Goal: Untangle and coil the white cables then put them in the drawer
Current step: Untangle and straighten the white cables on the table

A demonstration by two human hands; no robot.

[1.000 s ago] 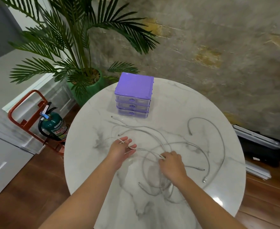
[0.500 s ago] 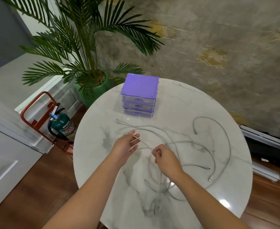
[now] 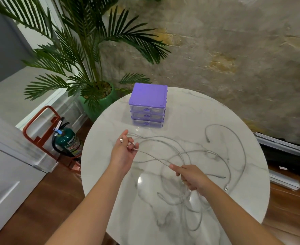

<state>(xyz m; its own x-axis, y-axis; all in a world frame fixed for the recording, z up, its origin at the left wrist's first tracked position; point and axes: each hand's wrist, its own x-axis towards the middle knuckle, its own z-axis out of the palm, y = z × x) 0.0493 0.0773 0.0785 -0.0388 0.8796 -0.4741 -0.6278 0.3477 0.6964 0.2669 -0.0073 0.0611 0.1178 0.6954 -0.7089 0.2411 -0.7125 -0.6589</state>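
Several white cables (image 3: 214,154) lie tangled in loose loops on the round marble table (image 3: 190,110). My left hand (image 3: 124,151) is raised over the table's left part and pinches one cable's plug end between its fingers. From there a stretch of that cable (image 3: 152,156) runs down to my right hand (image 3: 192,177), which grips it above the tangle. A small purple drawer unit (image 3: 148,105) with three shut clear drawers stands at the table's far side.
A potted palm (image 3: 92,71) stands behind the table on the left. A green fire extinguisher (image 3: 67,140) in a red stand sits on the wooden floor beside the table. Flat dark and grey items (image 3: 285,154) lie on the floor at right.
Both hands lifted off the table with one cable. My left hand moved up and left, my right hand drew back toward me, and the cable between them now runs longer.
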